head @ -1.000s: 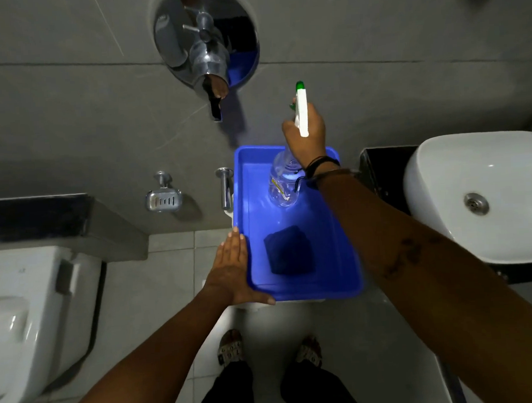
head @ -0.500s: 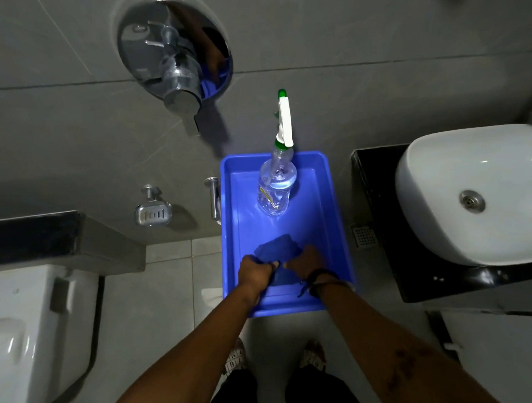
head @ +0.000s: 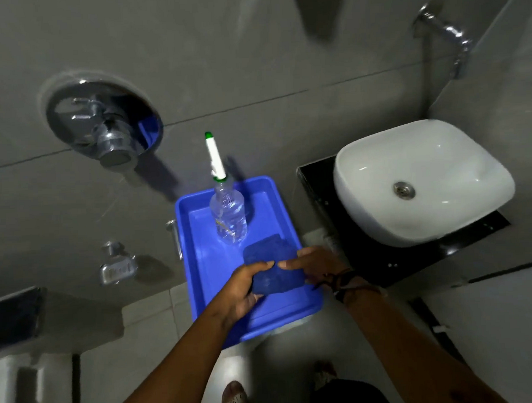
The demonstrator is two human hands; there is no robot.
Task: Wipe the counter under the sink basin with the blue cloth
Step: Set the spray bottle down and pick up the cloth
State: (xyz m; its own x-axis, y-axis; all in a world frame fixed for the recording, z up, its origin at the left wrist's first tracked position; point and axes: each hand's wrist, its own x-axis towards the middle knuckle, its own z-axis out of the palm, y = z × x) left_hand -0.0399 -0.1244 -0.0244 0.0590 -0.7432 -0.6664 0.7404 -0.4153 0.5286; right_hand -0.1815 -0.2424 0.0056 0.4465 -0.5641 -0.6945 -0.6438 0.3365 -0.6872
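Note:
A folded dark blue cloth (head: 272, 267) is held just above the blue tray (head: 200, 257), near its right side. My left hand (head: 246, 288) grips the cloth's lower left part, and my right hand (head: 314, 262) holds its right edge, fingers over the top. To the right, a white sink basin (head: 421, 181) sits on a black counter (head: 372, 263) that shows below and left of the basin. Both hands are left of the counter, apart from it.
A clear spray bottle (head: 228, 215) with a white and green nozzle stands upright at the back of the tray. A chrome shower mixer (head: 107, 129) and a soap dish (head: 117, 267) hang on the grey wall. A tap (head: 447, 34) juts out above the basin. A toilet (head: 19, 390) is at lower left.
My right hand let go of the spray bottle, and both hands took hold of the cloth and lifted it towards the tray's right side. The view swung to the right.

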